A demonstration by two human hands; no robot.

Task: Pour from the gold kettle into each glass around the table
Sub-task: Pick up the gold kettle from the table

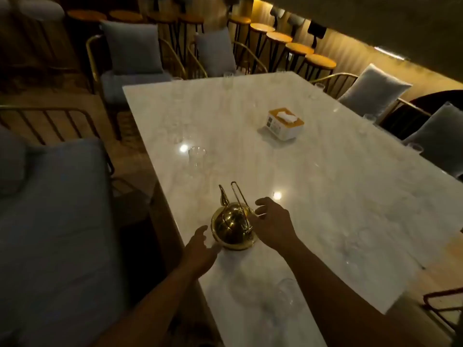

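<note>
The gold kettle (231,225) stands on the white marble table (313,184) near its left edge, spout pointing away and its wire handle upright. My left hand (200,249) lies just below and left of the kettle's base, fingers relaxed, holding nothing. My right hand (271,222) hovers at the kettle's right side, fingers loosely spread close to the handle, not gripping it. A clear glass (197,156) stands beyond the kettle. Another glass (288,293) stands near me by my right forearm. Faint glasses (228,78) line the far and right edges.
A white tissue box (285,122) with a wooden top sits mid-table. Grey cushioned chairs (132,48) surround the table, one (57,221) close at my left. Round wooden bar stools (298,50) line the lit counter behind.
</note>
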